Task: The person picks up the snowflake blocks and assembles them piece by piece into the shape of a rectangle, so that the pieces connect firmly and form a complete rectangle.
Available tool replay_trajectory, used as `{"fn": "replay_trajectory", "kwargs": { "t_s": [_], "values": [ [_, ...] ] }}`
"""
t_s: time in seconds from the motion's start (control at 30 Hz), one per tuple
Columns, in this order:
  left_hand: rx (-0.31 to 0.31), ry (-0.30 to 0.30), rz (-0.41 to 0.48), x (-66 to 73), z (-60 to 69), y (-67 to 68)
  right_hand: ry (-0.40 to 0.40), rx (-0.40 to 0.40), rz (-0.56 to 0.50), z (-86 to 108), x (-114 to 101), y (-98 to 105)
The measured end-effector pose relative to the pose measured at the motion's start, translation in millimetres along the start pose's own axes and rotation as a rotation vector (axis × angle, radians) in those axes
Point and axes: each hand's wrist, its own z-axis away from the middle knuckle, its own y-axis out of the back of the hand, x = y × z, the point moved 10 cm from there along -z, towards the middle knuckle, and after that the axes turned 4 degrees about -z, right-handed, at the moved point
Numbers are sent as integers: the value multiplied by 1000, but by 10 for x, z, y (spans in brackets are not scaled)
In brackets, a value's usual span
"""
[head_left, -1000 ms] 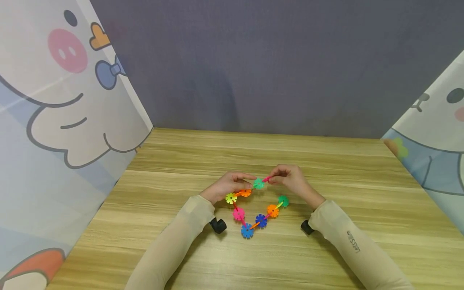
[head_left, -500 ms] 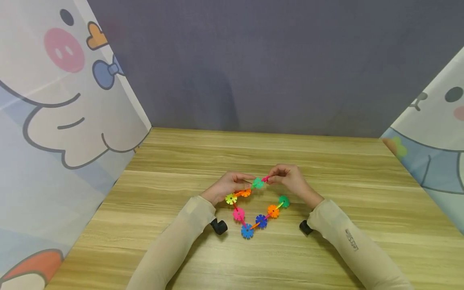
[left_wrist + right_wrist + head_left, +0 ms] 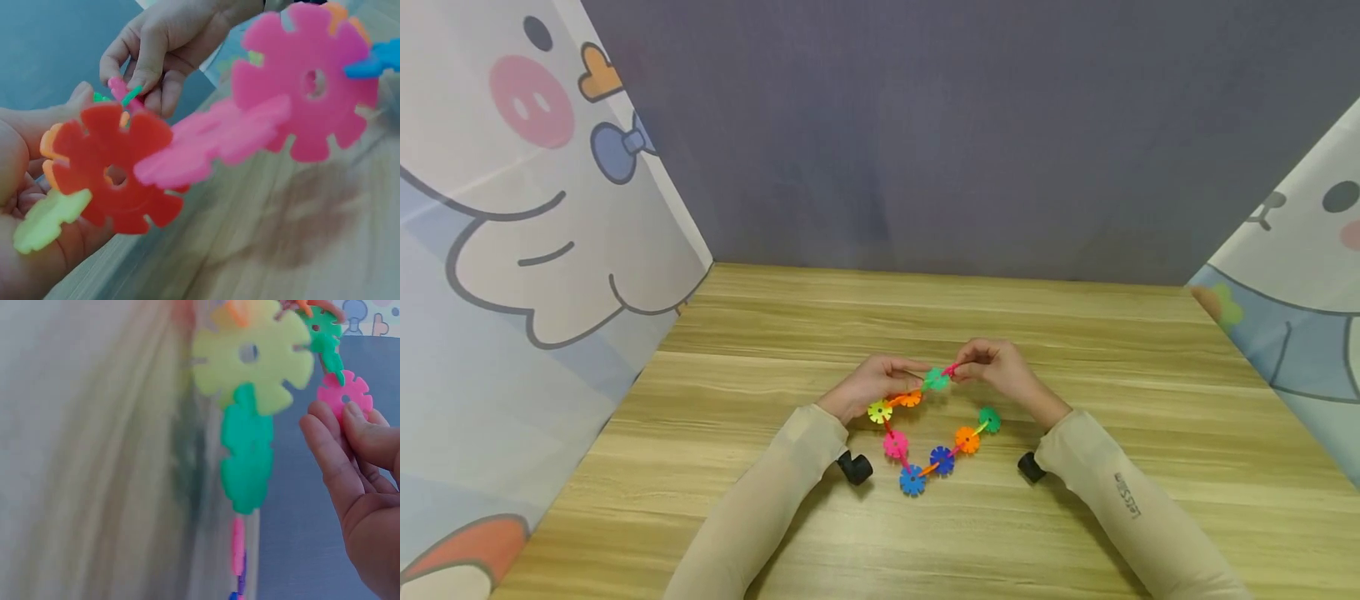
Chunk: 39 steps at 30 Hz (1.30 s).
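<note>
A chain of notched plastic discs curves between the hands, with a blue disc at its near side and a dark green disc at its right end. My right hand pinches a pink disc between thumb and fingers; it joins a light green disc. My left hand holds the chain at that light green disc, its fingers pointing right. In the left wrist view a red disc and a yellow disc lie in front of the left palm.
The hands are over a wood-grain table. Behind it rises a dark grey panel, with cartoon-printed panels at left and right. A black device sits at each wrist.
The hands keep nearly the same places and holds. The light green disc has turned slightly, and the near part of the chain appears a little lower in the head view.
</note>
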Motion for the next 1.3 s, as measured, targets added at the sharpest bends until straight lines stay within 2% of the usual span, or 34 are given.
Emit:
{"fn": "replay_trajectory", "kwargs": {
  "t_s": [0.13,0.33,0.53,0.7,0.9,1.03,1.3],
  "values": [
    [-30,2,8,10,24,4,-1,-26,0,-4,-18,-32],
    [-56,38,1,-27,54,6,-7,-74,57,-18,-18,-91],
    [-87,27,-29,-33,16,-28,-26,-124,64,-64,6,-184],
    [-76,45,-31,-20,-19,-56,-42,-138,70,-85,-11,-218],
    [-58,49,20,10,-48,-71,-41,-154,72,-99,-29,-230],
    [-47,51,28,0,-56,-57,-25,-142,105,-103,-43,-184],
    [-30,67,21,-26,-38,-21,-44,-77,188,-102,-1,105]
  ]
}}
